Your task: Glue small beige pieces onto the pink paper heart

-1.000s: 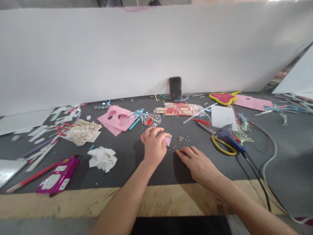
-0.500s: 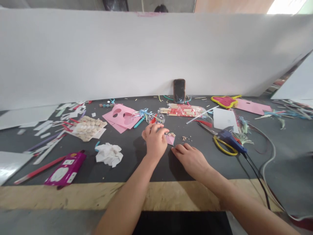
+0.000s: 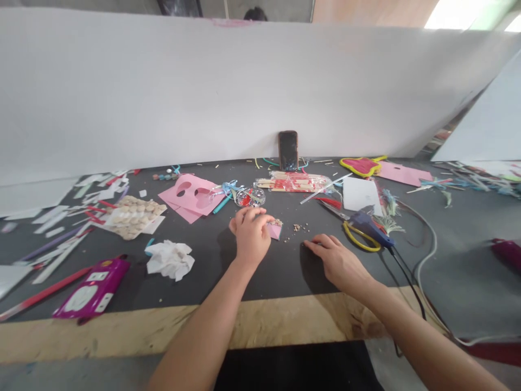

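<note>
My left hand (image 3: 250,234) is curled at the left edge of a small pink card (image 3: 275,232), its thumb and forefinger at the card. Tiny beige grains (image 3: 277,222) cover the card's upper part. Just right of it, loose grains (image 3: 300,228) are scattered on the dark tabletop. My right hand (image 3: 340,259) rests low over the table to the right of the grains. Its forefinger and thumb point left and come together at the surface; whatever lies between the tips is too small to make out.
Scissors with yellow handles (image 3: 362,237) and a blue glue gun (image 3: 371,227) with a cord lie at the right. Packed wooden sticks (image 3: 291,182) and an upright phone (image 3: 288,151) stand behind. Crumpled tissue (image 3: 170,260), a purple packet (image 3: 93,289) and pink cut paper (image 3: 191,196) are left.
My right hand has shifted right, away from the pink card, with its forefinger now stretched to the table. My left hand stays by the card. The whole view has swung slightly right.
</note>
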A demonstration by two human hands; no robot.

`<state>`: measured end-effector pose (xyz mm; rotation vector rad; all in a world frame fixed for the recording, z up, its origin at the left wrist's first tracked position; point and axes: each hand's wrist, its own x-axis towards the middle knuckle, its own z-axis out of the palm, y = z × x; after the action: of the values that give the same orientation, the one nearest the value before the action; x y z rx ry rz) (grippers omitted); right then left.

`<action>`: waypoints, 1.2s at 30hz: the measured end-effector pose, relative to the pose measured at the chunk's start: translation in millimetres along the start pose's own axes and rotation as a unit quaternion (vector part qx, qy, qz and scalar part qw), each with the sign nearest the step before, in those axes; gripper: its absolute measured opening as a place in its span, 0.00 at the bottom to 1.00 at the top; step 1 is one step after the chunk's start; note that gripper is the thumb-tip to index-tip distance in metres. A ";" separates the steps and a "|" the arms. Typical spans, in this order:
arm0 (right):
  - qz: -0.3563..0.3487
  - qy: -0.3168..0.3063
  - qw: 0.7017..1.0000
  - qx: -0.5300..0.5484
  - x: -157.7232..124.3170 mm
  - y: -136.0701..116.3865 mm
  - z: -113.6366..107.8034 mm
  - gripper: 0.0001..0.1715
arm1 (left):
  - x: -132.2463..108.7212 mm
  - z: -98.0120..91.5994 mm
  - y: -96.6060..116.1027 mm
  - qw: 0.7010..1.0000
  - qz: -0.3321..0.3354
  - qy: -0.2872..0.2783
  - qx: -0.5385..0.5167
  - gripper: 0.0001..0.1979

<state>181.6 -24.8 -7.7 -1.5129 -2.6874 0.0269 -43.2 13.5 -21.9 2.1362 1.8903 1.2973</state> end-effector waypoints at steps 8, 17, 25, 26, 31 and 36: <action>-0.027 -0.023 0.997 -0.075 -3.3 -11.0 -8.1 0.28 | -2.9 0.7 3.3 0.999 0.023 -0.025 0.008 0.18; -0.032 0.036 0.999 0.002 -7.3 2.0 3.0 0.36 | -4.9 1.4 5.7 0.999 0.023 -0.037 0.014 0.18; -0.066 0.005 0.998 -0.022 -2.5 -2.1 -5.2 0.27 | -6.9 1.9 5.9 0.998 0.034 -0.044 0.014 0.17; -0.063 0.009 0.998 -0.009 -8.8 2.0 -7.2 0.26 | -7.0 1.9 5.8 0.998 0.035 -0.044 0.013 0.17; 0.080 0.085 0.981 0.155 -62.9 30.8 -24.5 0.12 | -7.8 2.5 5.6 0.998 0.039 -0.043 0.006 0.17; 0.251 0.116 0.945 0.174 -142.4 55.6 -31.6 0.08 | -9.0 0.4 10.2 0.997 0.043 -0.060 0.015 0.15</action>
<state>304.6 -118.1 15.5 -1.8840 -1.9313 0.3046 -33.9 3.6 -22.1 2.2767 1.8018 1.1313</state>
